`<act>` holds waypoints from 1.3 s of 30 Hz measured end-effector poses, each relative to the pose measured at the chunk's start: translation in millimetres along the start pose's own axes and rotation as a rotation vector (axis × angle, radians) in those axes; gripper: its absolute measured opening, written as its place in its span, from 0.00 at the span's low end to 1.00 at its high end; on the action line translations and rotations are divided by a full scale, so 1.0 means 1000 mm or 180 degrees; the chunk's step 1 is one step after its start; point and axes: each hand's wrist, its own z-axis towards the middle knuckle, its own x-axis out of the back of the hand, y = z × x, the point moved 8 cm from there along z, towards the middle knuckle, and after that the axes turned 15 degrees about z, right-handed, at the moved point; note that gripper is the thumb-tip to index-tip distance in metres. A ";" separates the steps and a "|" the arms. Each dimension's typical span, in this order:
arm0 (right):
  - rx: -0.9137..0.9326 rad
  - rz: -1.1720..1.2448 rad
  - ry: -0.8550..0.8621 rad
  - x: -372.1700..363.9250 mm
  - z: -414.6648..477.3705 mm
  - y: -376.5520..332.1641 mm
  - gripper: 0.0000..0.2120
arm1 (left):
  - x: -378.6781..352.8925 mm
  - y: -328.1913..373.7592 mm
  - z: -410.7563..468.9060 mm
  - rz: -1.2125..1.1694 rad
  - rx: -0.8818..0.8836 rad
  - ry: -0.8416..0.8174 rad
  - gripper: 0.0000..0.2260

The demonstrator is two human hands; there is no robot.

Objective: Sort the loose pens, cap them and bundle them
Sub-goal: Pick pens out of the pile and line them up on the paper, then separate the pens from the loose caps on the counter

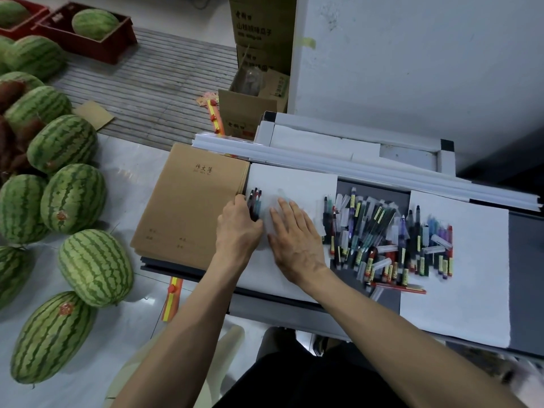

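Your left hand [238, 228] curls round a few sorted pens [255, 201], apparently squaring them to bundle, as your right hand [294, 241] lies flat and straight-fingered on the white sheet [297, 181] at their 3 o'clock, the loose pile [388, 240] beyond.

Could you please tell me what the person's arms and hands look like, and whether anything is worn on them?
The left forearm and right forearm are bare down to the frame's edge, with no sleeve in view. The left hand and right hand wear no gloves, and no watch, bracelet or ring shows.
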 end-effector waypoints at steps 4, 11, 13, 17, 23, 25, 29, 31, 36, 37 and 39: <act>-0.0050 0.0012 -0.0068 0.003 -0.002 0.001 0.29 | 0.001 -0.002 -0.003 0.0102 -0.0002 0.0110 0.21; 0.0021 -0.0061 -0.0205 0.020 -0.008 0.000 0.30 | 0.016 -0.002 -0.008 0.0256 -0.0238 0.0318 0.15; 0.0041 -0.0116 -0.0188 0.027 -0.010 0.000 0.30 | 0.021 0.000 -0.011 0.0294 -0.0292 0.0278 0.13; 0.0053 -0.0060 -0.0124 0.046 -0.016 0.005 0.30 | 0.023 0.012 -0.021 0.0620 -0.0538 0.0125 0.10; 0.0093 -0.0122 -0.0030 0.077 -0.042 0.024 0.25 | 0.009 0.032 -0.038 0.0973 -0.0967 -0.0291 0.19; 0.0023 -0.0053 -0.0046 0.080 -0.052 0.031 0.24 | 0.001 0.038 -0.044 0.0939 -0.1092 -0.0358 0.23; -0.0318 0.0399 -0.0228 0.073 -0.062 0.044 0.24 | -0.018 0.051 -0.049 0.0768 -0.1149 -0.0507 0.27; -0.0490 0.0547 -0.0284 0.068 -0.059 0.046 0.24 | -0.029 0.057 -0.048 0.0810 -0.1181 -0.0563 0.29; -0.0652 0.0510 -0.0323 0.055 -0.042 0.039 0.21 | -0.046 0.058 -0.041 0.0752 -0.1188 -0.0548 0.23; -0.0651 0.0473 -0.0327 0.053 -0.039 0.037 0.21 | -0.047 0.057 -0.040 0.0704 -0.1177 -0.0551 0.21; -0.0647 0.0369 -0.0375 0.048 -0.035 0.034 0.20 | -0.048 0.056 -0.037 0.0695 -0.1169 -0.0572 0.16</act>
